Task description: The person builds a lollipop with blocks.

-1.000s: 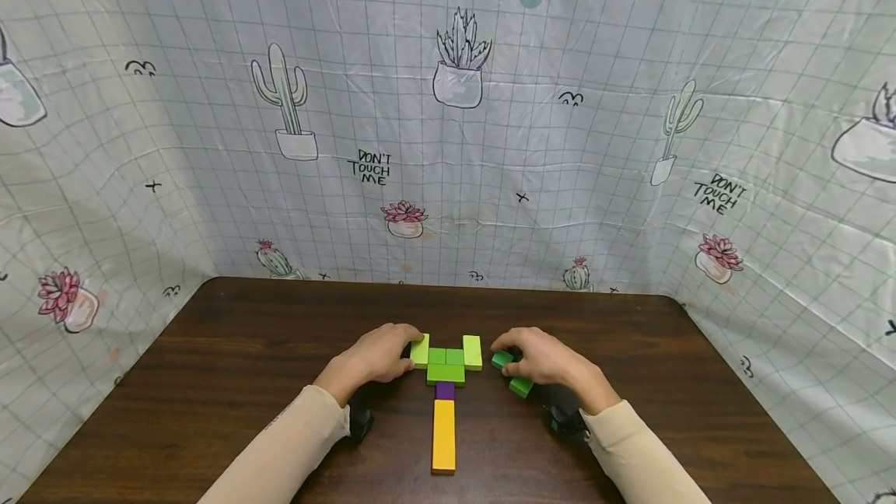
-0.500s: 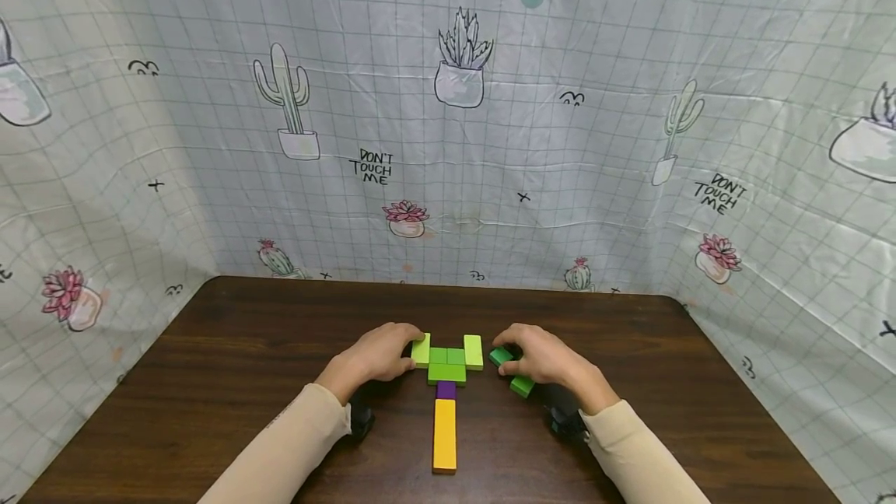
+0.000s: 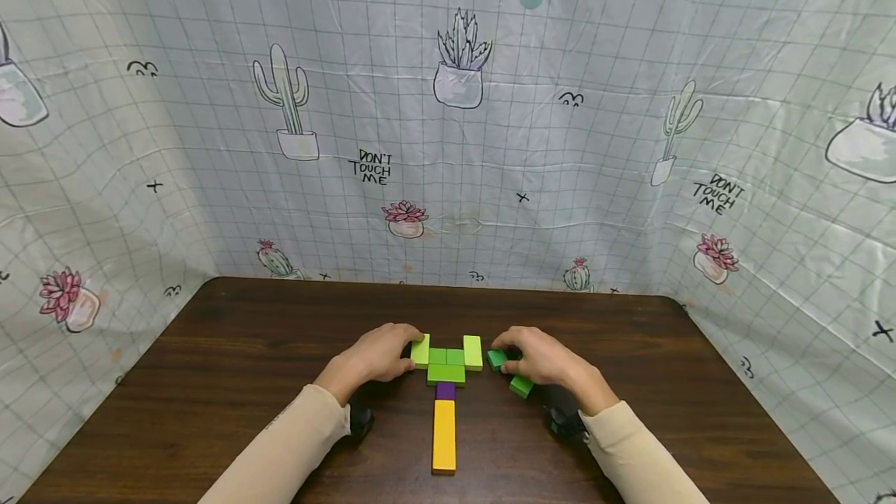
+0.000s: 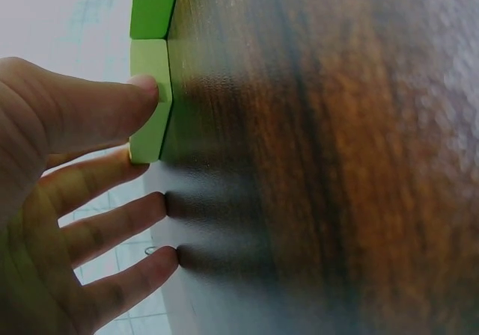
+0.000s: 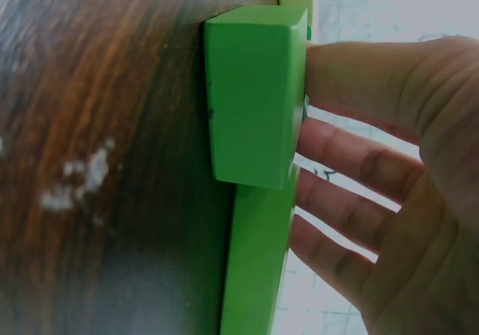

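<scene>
Counting from the wide green block [image 3: 446, 374] as clock centre, with twelve pointing away from the person: gripping the left lime block [image 3: 420, 352] at ten o'clock between thumb and finger of the left hand [image 3: 383, 355], probably to keep it snug beside the two small green blocks [image 3: 438, 356] at twelve. Spreading the other fingers down to the worktop [image 3: 231, 364], likely for steadiness. Pinching the dark green block [image 3: 498, 360] with the right hand [image 3: 542, 356] between two and three o'clock, just beside the right lime block [image 3: 472, 352] but apart from it; held by its sides, presumably to leave the top free. Impossible to tell whether resting on the worktop or slightly raised. Placed, it seems, as a mirrored pair, both lime blocks pointing lengthwise toward twelve. Lined up at six o'clock, with the purple block [image 3: 445, 390] first and the yellow block [image 3: 444, 436] farther out, apparently as a straight stem. Left loose just past three o'clock, the green block [image 3: 521, 386], tilted out of line under the right hand. To look at: smooth, plain and flat-topped throughout; pale and oblong in lime, deeper-toned and shorter in dark green.
</scene>
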`<action>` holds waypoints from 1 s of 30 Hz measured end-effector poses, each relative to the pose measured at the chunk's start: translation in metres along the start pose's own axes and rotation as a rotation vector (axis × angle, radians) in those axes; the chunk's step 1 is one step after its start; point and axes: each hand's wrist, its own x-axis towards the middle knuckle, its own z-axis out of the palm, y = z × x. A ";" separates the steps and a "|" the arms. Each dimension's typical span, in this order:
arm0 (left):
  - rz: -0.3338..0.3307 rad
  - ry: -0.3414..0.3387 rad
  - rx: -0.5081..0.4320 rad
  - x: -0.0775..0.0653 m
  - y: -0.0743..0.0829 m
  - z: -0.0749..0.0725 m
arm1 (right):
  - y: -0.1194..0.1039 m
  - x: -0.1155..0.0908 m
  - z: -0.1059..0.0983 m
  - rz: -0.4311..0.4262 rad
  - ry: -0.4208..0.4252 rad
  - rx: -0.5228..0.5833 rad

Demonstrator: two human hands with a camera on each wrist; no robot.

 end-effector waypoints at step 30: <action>0.001 -0.003 -0.015 0.000 -0.003 0.002 | 0.000 0.001 0.001 -0.012 -0.006 0.002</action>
